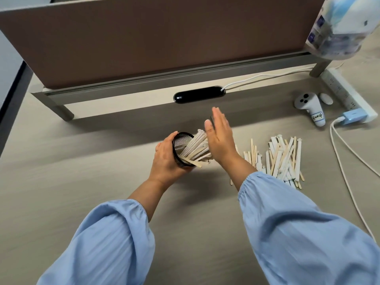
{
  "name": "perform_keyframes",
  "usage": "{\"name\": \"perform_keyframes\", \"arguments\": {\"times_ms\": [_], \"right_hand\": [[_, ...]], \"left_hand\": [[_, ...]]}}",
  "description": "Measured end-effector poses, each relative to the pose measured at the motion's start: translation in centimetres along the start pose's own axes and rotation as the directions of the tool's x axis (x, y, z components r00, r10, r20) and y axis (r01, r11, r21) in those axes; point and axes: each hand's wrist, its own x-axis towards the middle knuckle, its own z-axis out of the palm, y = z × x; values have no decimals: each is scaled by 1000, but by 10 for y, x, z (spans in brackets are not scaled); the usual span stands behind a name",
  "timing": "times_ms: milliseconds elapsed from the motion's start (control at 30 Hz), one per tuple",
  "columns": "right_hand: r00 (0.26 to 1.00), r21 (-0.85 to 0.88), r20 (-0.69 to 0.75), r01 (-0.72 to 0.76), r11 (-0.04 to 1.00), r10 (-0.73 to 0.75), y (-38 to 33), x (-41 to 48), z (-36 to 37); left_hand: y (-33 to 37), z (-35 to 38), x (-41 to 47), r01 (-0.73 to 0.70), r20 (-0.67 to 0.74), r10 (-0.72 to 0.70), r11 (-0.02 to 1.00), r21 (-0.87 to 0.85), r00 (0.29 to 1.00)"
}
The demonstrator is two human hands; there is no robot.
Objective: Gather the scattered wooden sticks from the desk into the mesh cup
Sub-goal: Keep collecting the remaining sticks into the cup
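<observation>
My left hand (165, 159) grips a black mesh cup (181, 140), tilted with its mouth toward the right. Several wooden sticks and white paper-wrapped sticks (197, 149) poke out of the cup's mouth. My right hand (221, 138) is flat and open, palm against the sticks' outer ends, holding nothing. A loose pile of more wooden sticks (281, 159) lies on the grey desk (82, 161) to the right of my right wrist.
A brown partition on a grey rail (144, 87) closes the back of the desk. At the right lie a white controller (310, 106), a power strip (347, 93) with a blue charger (353, 117) and a white cable (341, 159). A plastic bag (345, 27) hangs at top right.
</observation>
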Motion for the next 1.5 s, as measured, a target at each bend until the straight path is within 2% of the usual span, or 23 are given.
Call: {"name": "perform_keyframes", "arguments": {"times_ms": [33, 133, 233, 333, 433, 467, 600, 667, 700, 767, 867, 967, 1067, 1233, 1333, 1500], "right_hand": [[1000, 9, -8, -20, 1000, 20, -1, 0, -1], [991, 183, 136, -35, 982, 9, -3, -4, 1], [993, 273, 107, 16, 962, -47, -6, -4, -1], [998, 224, 63, -38, 974, 24, -4, 2, -5], [962, 147, 271, -59, 987, 17, -4, -1, -1], [961, 166, 278, -58, 984, 10, -4, -3, 2], [975, 334, 219, -101, 937, 27, 1, 0, 6], [989, 366, 127, -123, 922, 81, 8, 5, 6], [991, 323, 48, -136, 937, 128, 13, 10, 5], [976, 112, -72, -198, 974, 206, 23, 18, -2], [951, -176, -32, -308, 935, 308, 42, 29, -6], [931, -326, 60, -322, 889, 360, 55, 40, -2], [937, -428, 93, -269, 863, 338, 58, 51, 3], [951, -532, 29, -246, 810, 308, 62, 64, 10], [958, -561, 31, -220, 798, 286, 62, 71, 17], [929, -598, 110, -223, 770, 354, 58, 65, 17]], "left_hand": [[1, 0, 1, -9, 1, 9, 1000, 4, 1000], [2, -1, 2, -12, 12, 12, 1000, 5, 1000], [0, -2, 3, 47, -15, -48, 999, -25, 999], [0, -3, 3, 56, -17, -57, 998, -38, 998], [1, -3, 3, 67, -26, -68, 997, -41, 997], [1, -3, 3, 75, -31, -77, 996, -42, 997], [-2, -4, 3, 86, -30, -87, 995, -45, 996], [-3, -7, 3, 101, -56, -104, 993, -56, 993], [-4, -8, 4, 112, -82, -116, 992, -57, 990], [-7, -10, 6, 124, -137, -127, 992, -32, 982], [-10, -10, 9, 153, -172, -153, 988, -15, 973], [-19, -8, 16, 208, -188, -214, 977, -53, 959], [-31, -7, 23, 269, -204, -291, 954, -130, 934], [-40, -14, 33, 320, -260, -367, 925, -206, 893], [-44, -16, 36, 315, -250, -362, 926, -209, 898], [-40, -6, 32, 304, -182, -338, 933, -191, 923]]}}
